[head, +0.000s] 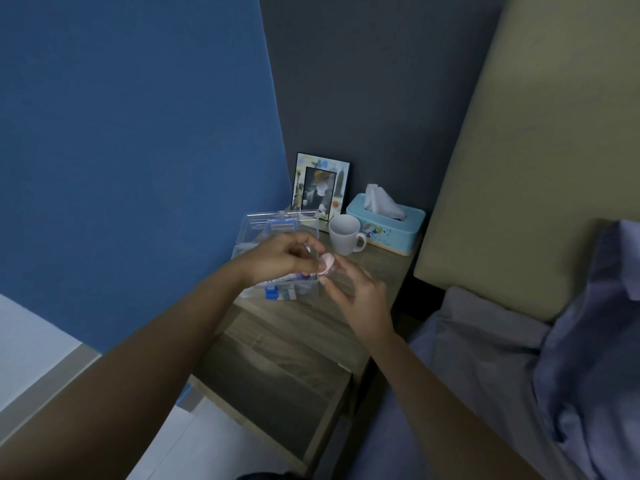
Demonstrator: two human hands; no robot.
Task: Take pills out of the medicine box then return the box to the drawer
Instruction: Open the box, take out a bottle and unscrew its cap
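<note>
Pill container [328,264] pinched btw both grips, above medicine box [277,258].

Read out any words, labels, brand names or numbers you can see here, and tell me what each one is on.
No text can be read in this view.
Tissue box: cartoon print on the front, any lettering too small to read.
Picture frame: decorated border, no legible words.
Clear medicine box: packets inside are blurred; no label readable.
Small pink item between both hands: no visible marking.
White mug: plain.
</note>
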